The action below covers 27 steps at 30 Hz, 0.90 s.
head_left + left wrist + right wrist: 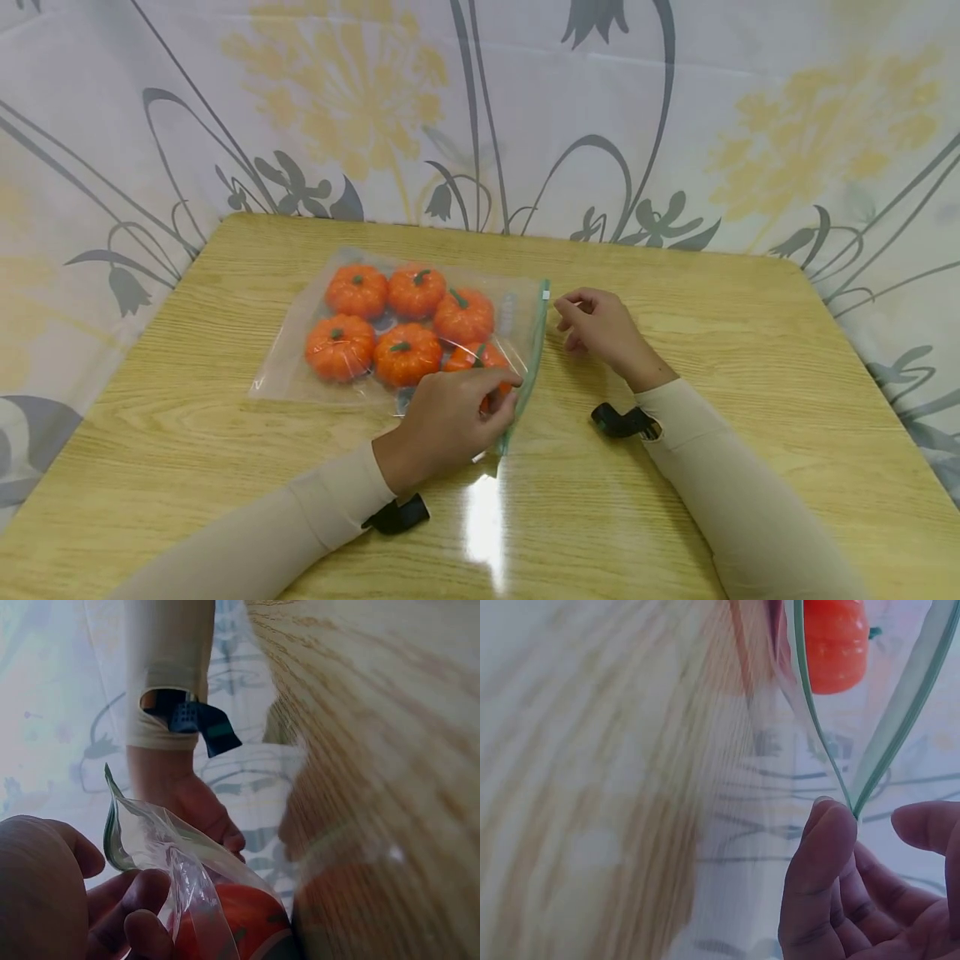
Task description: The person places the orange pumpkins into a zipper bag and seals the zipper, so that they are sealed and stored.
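A clear zip bag (507, 312) with a green closure strip (537, 333) lies on the table, its mouth toward the right. Several small orange toy pumpkins (340, 347) with green stems are inside it. The left hand (457, 417) is curled at the near part of the mouth, its fingers about the bag's edge; it partly covers one pumpkin (474, 357). The right hand (600, 329) is beside the far end of the strip, near a small white tab (545, 295), thumb and fingers apart. From the right wrist view, the bag's mouth gapes in a V above the fingertips.
The light wooden table (720, 317) reaches back to a floral cloth (540, 117) that hangs behind and at both sides. Black wrist-camera mounts (618, 421) are strapped at both cuffs. A bright reflection shows on the tabletop in front.
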Each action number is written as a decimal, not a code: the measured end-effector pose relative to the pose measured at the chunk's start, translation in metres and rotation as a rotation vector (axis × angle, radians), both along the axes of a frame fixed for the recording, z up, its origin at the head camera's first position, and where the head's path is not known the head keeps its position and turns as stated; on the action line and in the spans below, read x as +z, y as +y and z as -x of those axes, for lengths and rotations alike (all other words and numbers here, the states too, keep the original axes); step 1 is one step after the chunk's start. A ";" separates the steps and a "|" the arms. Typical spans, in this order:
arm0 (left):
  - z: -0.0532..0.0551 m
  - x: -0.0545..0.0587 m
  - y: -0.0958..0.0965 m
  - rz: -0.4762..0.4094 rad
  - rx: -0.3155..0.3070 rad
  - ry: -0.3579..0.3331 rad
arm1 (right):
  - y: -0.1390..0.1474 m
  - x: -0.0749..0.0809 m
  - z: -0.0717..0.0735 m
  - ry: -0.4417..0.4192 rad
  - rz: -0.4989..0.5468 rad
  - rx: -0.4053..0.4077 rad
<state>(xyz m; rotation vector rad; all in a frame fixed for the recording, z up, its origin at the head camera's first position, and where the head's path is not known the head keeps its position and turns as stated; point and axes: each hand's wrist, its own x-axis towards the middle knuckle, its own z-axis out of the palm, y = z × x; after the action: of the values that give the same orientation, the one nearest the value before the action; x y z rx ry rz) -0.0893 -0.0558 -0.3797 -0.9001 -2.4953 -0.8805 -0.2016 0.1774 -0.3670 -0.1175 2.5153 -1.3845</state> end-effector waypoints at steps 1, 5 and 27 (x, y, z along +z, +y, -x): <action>0.000 0.000 0.001 0.004 -0.002 -0.002 | -0.001 -0.001 0.002 -0.013 0.008 -0.003; 0.001 0.001 0.003 0.021 -0.013 -0.007 | -0.005 -0.004 0.008 -0.046 0.063 -0.013; 0.032 0.059 -0.006 0.108 0.083 -0.036 | -0.012 -0.017 0.013 -0.134 0.219 0.011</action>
<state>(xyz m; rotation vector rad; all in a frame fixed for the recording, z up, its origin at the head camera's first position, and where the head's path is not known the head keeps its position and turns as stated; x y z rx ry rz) -0.1218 -0.0617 -0.3212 -0.8141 -2.6120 -0.7482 -0.2150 0.1653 -0.3839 -0.0779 2.2467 -1.6035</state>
